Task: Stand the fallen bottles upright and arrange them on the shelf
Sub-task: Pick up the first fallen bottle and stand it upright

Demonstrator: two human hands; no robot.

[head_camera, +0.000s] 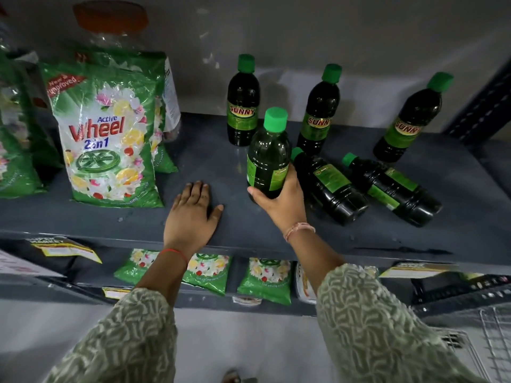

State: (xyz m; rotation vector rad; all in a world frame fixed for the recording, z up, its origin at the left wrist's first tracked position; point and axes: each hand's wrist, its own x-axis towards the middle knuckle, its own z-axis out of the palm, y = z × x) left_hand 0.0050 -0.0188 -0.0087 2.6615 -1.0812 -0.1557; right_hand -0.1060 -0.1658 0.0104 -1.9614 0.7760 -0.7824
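Observation:
Dark green bottles with green caps stand and lie on a grey shelf (210, 158). My right hand (282, 201) grips the lower body of one bottle (266, 156), held upright near the shelf's middle. Three bottles stand upright at the back: one (242, 105) at the left, one (318, 111) in the middle, one (409, 120) at the right. Two bottles lie on their sides, caps pointing back-left: one (329, 186) right beside my hand, another (392, 189) further right. My left hand (192, 214) rests flat on the shelf, fingers spread, holding nothing.
Green detergent packs (107, 134) stand at the shelf's left, with a clear jar with an orange lid (110, 20) behind them. Smaller green packs (265, 280) lie on the lower shelf. A dark perforated upright (481, 106) bounds the right side. A wire basket (495, 344) sits low at the right.

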